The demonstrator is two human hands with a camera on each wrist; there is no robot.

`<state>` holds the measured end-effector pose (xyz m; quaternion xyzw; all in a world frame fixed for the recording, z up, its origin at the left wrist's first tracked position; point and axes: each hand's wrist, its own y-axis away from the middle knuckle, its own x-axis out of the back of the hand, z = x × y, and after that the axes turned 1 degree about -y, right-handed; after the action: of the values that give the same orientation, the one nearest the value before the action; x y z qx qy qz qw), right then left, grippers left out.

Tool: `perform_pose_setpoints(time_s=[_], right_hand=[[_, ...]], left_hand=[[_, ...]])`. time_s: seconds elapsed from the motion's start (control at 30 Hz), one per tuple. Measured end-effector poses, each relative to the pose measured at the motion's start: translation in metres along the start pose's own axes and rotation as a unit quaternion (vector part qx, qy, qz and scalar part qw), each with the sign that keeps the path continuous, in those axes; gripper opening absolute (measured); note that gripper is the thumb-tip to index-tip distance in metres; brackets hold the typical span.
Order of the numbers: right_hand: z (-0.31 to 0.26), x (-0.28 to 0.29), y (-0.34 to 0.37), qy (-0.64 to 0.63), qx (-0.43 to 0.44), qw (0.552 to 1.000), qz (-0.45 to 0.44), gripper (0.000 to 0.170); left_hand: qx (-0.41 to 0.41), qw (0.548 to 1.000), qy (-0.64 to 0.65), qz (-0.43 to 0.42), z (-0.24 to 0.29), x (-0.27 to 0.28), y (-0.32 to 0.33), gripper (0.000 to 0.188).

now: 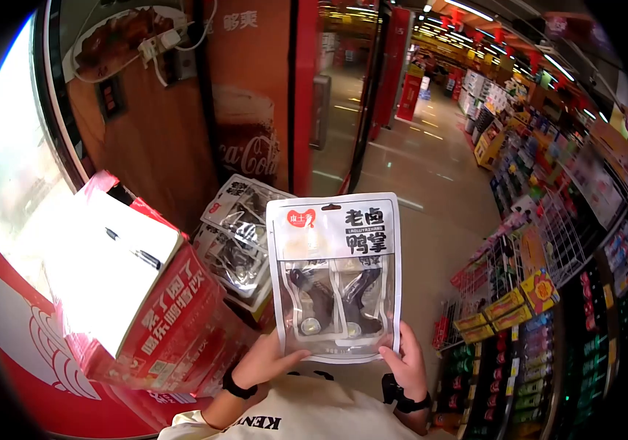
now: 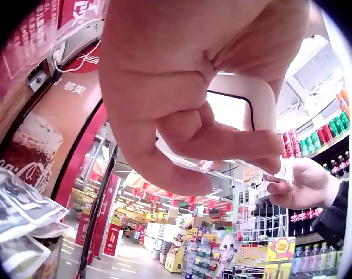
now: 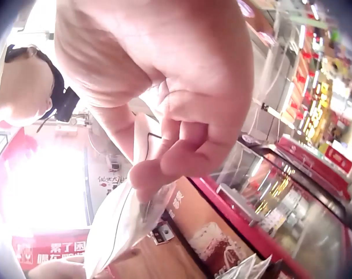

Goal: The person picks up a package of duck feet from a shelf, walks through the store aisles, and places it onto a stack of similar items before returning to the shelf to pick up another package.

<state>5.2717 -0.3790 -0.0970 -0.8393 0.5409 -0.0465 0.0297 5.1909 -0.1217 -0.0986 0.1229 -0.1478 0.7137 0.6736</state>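
A white-bordered snack pouch (image 1: 334, 293) with a clear front and dark contents is held upright in front of the body. My left hand (image 1: 259, 362) grips its lower left corner, thumb across the front. The lower right edge is pinched by my right hand (image 1: 408, 365), thumb on the front and fingers behind. In the left wrist view, curled fingers (image 2: 193, 139) lie against the back of the pouch. The right wrist view shows the pouch (image 3: 115, 232) edge-on below bent fingers (image 3: 181, 157). Similar pouches (image 1: 229, 249) lie piled beyond the left hand.
Left of me stands a red-sided box (image 1: 174, 323) with an open notebook (image 1: 119, 286) and a pen (image 1: 134, 248) on top. A Coca-Cola panel (image 1: 244, 139) rises behind. Drink shelves (image 1: 526, 374) and a wire rack (image 1: 548, 242) line the right, beside a tiled aisle (image 1: 409, 169).
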Motion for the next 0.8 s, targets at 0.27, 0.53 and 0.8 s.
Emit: perform_pose_setpoints(time_s=[0.27, 0.53, 0.8], right_hand=[[0.044, -0.028, -0.141, -0.016, -0.009, 0.990, -0.142, 0.046], [0.060, -0.083, -0.302, -0.025, 0.009, 0.927, -0.374, 0.044], [0.087, -0.131, -0.393, 0.035, 0.026, 0.827, -0.561, 0.058]], left_hand=[[0.051, 0.982, 0.054, 0.176, -0.059, 0.024, -0.037, 0.073], [0.148, 0.911, 0.008, 0.385, -0.064, 0.030, -0.083, 0.070], [0.248, 0.775, 0.022, 0.581, -0.076, 0.011, -0.123, 0.072]])
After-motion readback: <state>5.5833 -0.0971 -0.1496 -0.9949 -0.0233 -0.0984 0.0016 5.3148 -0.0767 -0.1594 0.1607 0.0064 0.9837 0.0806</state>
